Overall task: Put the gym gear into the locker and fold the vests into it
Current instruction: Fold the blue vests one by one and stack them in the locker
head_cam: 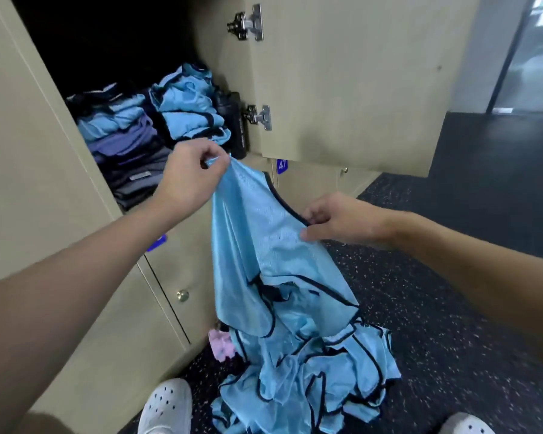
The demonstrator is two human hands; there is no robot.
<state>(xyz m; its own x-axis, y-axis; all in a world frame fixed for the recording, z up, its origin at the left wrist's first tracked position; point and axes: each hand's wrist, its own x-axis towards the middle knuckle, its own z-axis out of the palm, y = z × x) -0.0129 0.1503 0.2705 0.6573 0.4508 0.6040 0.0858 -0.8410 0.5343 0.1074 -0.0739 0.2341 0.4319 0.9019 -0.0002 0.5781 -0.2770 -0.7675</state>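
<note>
A blue vest point(264, 245) hangs before the open locker point(54, 158) at 11 o'clock, with the left hand point(190, 175) pinching its top corner and the right hand point(336, 219) pinching its dark-trimmed edge. Folding seems barely started; next the vest needs spreading square. Unfolded vests point(314, 371) are heaped on the floor point(452, 339) at 6 o'clock.

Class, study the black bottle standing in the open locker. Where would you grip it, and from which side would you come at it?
Grip the black bottle round its upright body, coming in from the open front. The folded vests crowd its left side, and the locker wall, with a hinge, stands close on its right. Only the front face looks free.
</note>
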